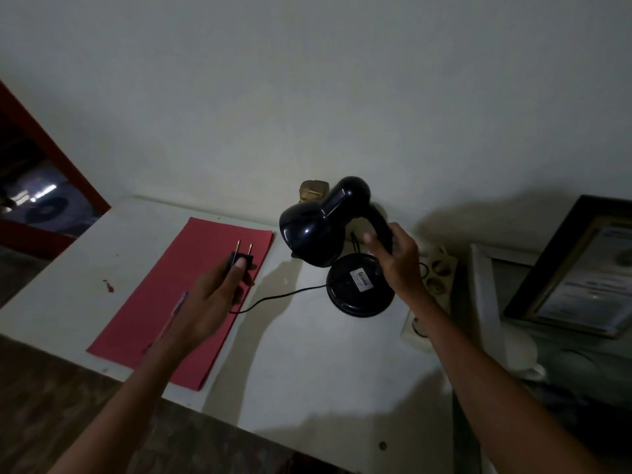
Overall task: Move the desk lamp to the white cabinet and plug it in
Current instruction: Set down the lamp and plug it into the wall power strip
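Note:
A black desk lamp [321, 230] hangs tilted above the white cabinet top [307, 364], its round base [355, 289] turned toward me so the underside label shows. My right hand [396, 258] grips the lamp's neck. My left hand [208, 295] pinches the black plug [241, 260], its two prongs pointing away from me over a red paper sheet. The thin black cord [273, 299] runs from the plug to the base. A beige power strip [436, 275] lies on the cabinet behind my right hand, partly hidden.
A red paper sheet [164, 309] with a pen on it lies at the left. A small brown object [313, 191] sits against the wall. A white box [485, 292] and a framed certificate [581, 271] stand at the right. The room is dim.

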`<state>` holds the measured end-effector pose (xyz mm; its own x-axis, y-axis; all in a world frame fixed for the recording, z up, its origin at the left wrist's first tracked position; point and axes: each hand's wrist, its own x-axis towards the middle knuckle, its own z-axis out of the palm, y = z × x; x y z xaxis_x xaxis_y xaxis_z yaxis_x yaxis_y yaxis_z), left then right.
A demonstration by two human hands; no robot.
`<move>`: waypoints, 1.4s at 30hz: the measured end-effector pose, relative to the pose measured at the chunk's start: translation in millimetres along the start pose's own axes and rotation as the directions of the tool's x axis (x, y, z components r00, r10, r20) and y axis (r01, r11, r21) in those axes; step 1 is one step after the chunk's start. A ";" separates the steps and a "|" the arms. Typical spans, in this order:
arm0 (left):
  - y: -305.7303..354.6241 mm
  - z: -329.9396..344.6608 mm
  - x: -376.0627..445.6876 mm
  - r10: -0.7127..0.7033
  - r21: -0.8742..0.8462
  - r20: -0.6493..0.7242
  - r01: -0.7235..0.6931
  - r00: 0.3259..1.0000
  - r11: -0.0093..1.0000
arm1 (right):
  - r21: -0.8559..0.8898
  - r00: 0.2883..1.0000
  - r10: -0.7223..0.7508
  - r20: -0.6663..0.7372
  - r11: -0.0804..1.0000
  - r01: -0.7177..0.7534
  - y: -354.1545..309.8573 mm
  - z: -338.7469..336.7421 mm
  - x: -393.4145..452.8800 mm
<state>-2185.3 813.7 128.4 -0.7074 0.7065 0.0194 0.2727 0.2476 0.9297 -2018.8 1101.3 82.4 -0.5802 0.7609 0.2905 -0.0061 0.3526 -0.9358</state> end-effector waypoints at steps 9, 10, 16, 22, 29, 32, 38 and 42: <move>57.1 -24.1 31.2 0.204 0.082 -0.016 -0.202 0.979 0.976 | 0.150 0.989 0.021 0.146 0.988 -0.044 -88.0 -32.0 11.3; 67.1 -25.6 38.3 0.218 0.077 -0.019 -0.216 0.976 0.973 | 0.137 0.988 0.028 0.153 0.989 -0.050 -96.7 -32.0 14.0; 139.6 -21.9 80.2 0.394 0.050 -0.007 -0.393 0.919 0.918 | 0.167 0.990 0.076 0.116 0.981 -0.095 -124.9 -31.1 12.5; 199.4 13.5 106.7 0.433 0.010 0.081 -0.435 0.898 0.900 | 0.071 0.998 -0.060 0.006 0.996 0.060 -171.1 -34.7 16.7; 267.3 69.3 113.2 0.444 -0.239 0.086 -0.414 0.892 0.878 | 0.032 0.982 -0.146 -0.121 0.988 0.151 -226.6 -39.2 34.9; 287.9 92.4 111.9 0.376 -0.398 0.136 -0.297 0.916 0.868 | 0.039 0.965 -0.134 -0.224 0.989 0.146 -234.0 -45.7 41.9; 298.3 124.2 107.9 0.269 -0.519 0.318 -0.070 0.909 0.852 | -0.149 0.875 -0.204 -0.439 0.977 0.153 -223.8 -71.6 43.2; 292.2 148.1 101.9 0.231 -0.495 0.396 -0.005 0.889 0.869 | -0.247 0.871 -0.230 -0.434 0.960 0.130 -204.9 -86.5 36.5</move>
<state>-2081.1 1056.2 347.5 -0.3076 0.9476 0.0861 -0.0817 -0.1164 0.9898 -1968.3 1103.9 302.1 -0.1507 0.8183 0.5547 0.1198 0.5721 -0.8114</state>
